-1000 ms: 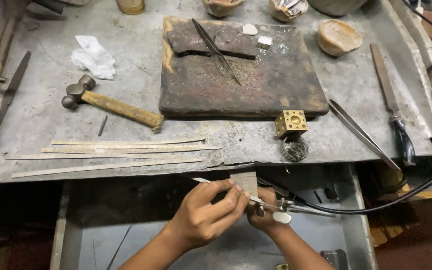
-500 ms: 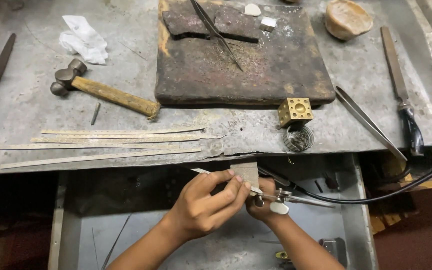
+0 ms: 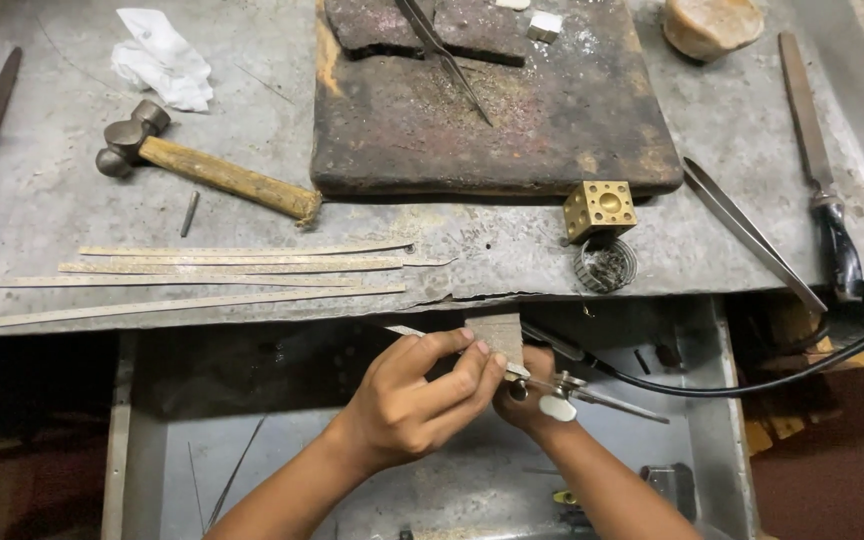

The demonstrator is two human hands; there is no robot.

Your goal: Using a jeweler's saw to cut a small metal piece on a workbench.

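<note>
Grey metal-topped bench (image 3: 72,180), scuffed, with an open metal drawer (image 3: 712,420) below the front edge, placed as if to catch filings. Charred soldering block (image 3: 552,120) at bench centre, long tweezers (image 3: 447,55) laid across it, a small white cube (image 3: 545,25) near its top edge. Ball-peen hammer (image 3: 202,165) with wooden handle left of the block, crumpled white cloth (image 3: 162,70) above it. Four long thin metal strips (image 3: 222,275) lying parallel along the front edge, within easy reach. Flat file (image 3: 817,180) with dark handle and a second, larger pair of tweezers (image 3: 747,235) at right. Brass dapping cube (image 3: 600,208) by the block corner, small round wire coil (image 3: 604,265) just in front of it. Black hose (image 3: 772,375) running in from the right towards the hands. Left hand (image 3: 422,400) clenched, pinching a short metal strip piece (image 3: 407,331) against the small wooden bench pin (image 3: 497,335) that juts over the drawer, bracing the piece steady. Right hand (image 3: 527,395) mostly hidden behind the left, closed round a slim metal hand tool (image 3: 592,395); exact kind unclear.
</note>
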